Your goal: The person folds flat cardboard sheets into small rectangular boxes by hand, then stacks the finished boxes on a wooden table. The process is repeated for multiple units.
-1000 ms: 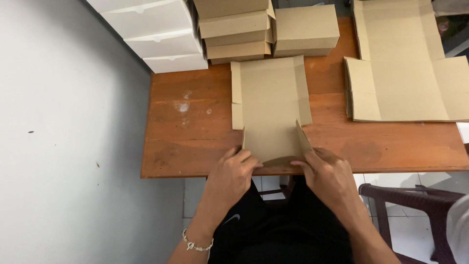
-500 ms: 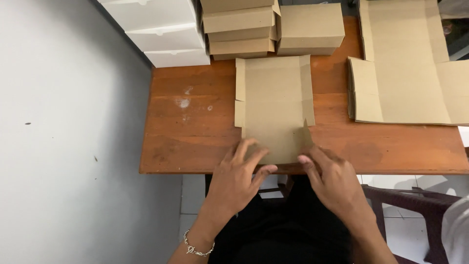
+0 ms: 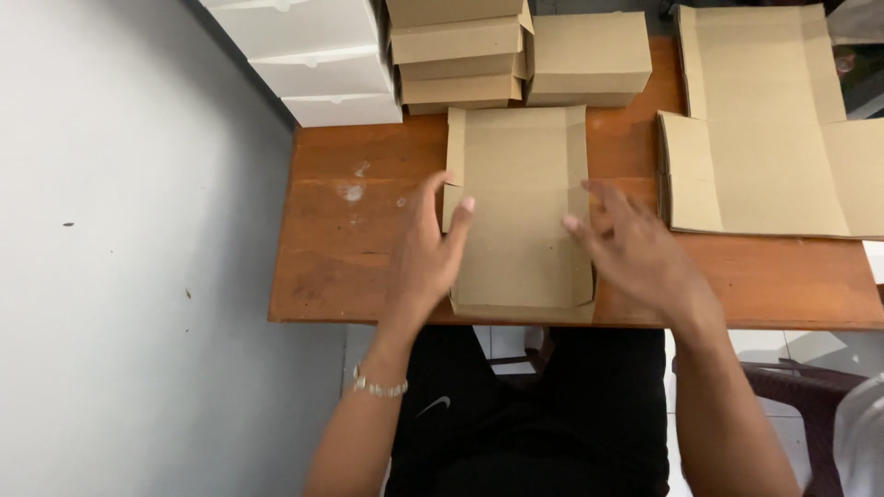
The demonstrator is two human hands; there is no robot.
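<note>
On the wooden table [image 3: 350, 267], both open hands [image 3: 428, 253] [image 3: 635, 253] flank a flat cardboard blank [image 3: 517, 207].

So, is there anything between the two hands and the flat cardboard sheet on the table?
Nothing visible. The left hand is at the left edge of the flat cardboard sheet and the right hand at its right edge, fingers spread. The folded boxes sit farther back.
</note>
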